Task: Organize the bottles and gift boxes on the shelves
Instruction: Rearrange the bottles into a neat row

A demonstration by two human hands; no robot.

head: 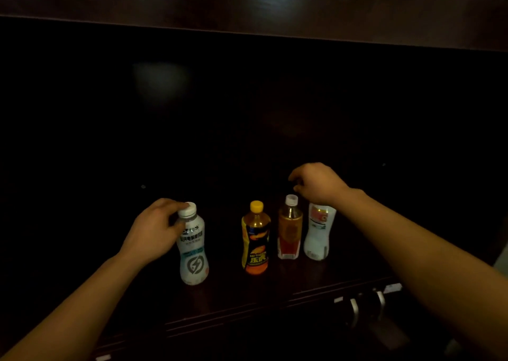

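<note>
Four bottles stand upright in a loose row near the front edge of a dark wooden shelf (275, 292), prob. being lined up for display, labels facing out. Taking the yellow-capped bottle (255, 239) as landmark: it has a black/orange/yellow label, "HI-TIGER" readable w/ large Chinese characters under it, amber liquid showing at the neck. Well to its left stands a white bottle (192, 248) w/ white cap, dark Chinese text band and a grey lightning-bolt roundel; the left hand (154, 231) wraps its neck and cap from the left side, fingers curled on it, seemingly to slide it toward the others and close that gap. Just right of the landmark is a clear bottle (290, 228) of amber/red drink, white cap, gold label, text too dim to read. Right again, almost touching that one, a milky-white bottle (319, 231) w/ red-orange logo, unreadable; its cap is hidden under the right wrist. The right hand (316, 182) hovers above and behind these two, fingers bent down, holding nothing as far as the dark lets me judge. No gift boxes in view.
</note>
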